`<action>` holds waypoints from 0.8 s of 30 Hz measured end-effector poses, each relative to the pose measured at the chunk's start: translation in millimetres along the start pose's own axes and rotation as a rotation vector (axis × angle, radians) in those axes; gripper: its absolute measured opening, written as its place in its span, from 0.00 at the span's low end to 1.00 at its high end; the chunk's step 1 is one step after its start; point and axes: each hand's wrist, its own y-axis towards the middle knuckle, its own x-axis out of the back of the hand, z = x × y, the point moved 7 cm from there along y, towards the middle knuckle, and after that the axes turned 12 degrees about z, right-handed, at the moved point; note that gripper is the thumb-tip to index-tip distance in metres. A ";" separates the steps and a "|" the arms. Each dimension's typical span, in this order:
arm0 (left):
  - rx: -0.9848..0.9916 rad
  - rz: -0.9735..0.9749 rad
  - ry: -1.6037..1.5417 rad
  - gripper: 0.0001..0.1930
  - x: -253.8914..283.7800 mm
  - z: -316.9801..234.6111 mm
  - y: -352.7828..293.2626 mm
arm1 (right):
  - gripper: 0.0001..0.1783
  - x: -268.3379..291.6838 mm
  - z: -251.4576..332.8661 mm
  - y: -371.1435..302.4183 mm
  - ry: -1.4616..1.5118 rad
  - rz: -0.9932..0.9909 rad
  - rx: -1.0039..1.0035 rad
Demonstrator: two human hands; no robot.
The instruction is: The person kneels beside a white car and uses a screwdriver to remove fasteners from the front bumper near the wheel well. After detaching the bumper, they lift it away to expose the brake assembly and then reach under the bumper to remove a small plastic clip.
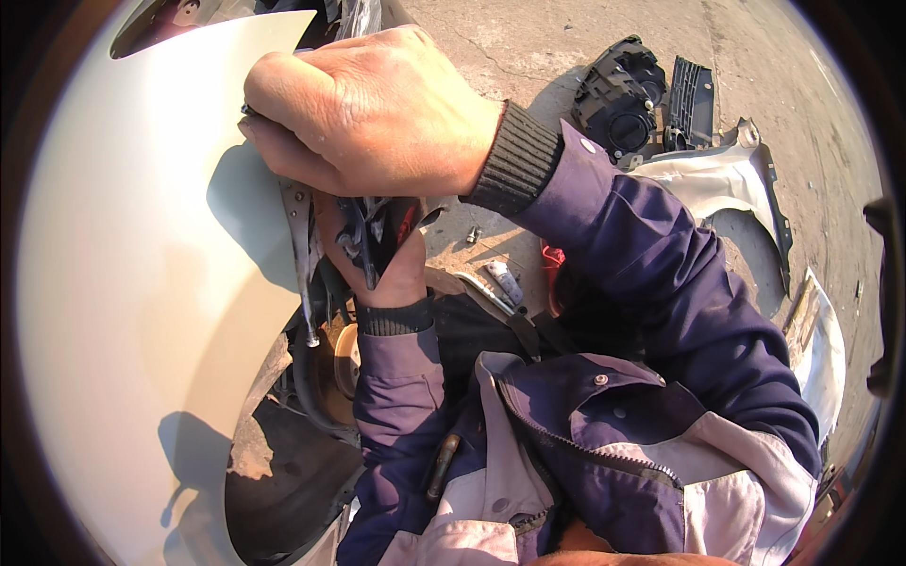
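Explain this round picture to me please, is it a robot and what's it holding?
No robot here: these are a person's own bare hands. A camera on the person's head looks down, and its wide lens bends everything into a circle. The right hand is closed beside a white car body panel; what its fingers hold is mostly hidden. The left hand is underneath, partly covered, so I can't tell its grip. On the concrete ground lie a black headlight housing, a slatted grille piece and a silver fender.
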 end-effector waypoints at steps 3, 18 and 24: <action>-0.015 -0.022 0.226 0.31 2.1 -5.7 -4.8 | 0.15 0.1 0.9 3.2 -0.001 -0.010 0.043; -0.088 -0.104 0.323 0.41 8.7 -31.2 -6.6 | 0.06 -3.8 -15.3 4.4 0.014 -0.087 0.018; 0.030 -0.090 -0.044 0.43 8.6 -15.1 -8.1 | 0.07 -22.1 -68.9 -1.6 0.152 -0.245 -0.183</action>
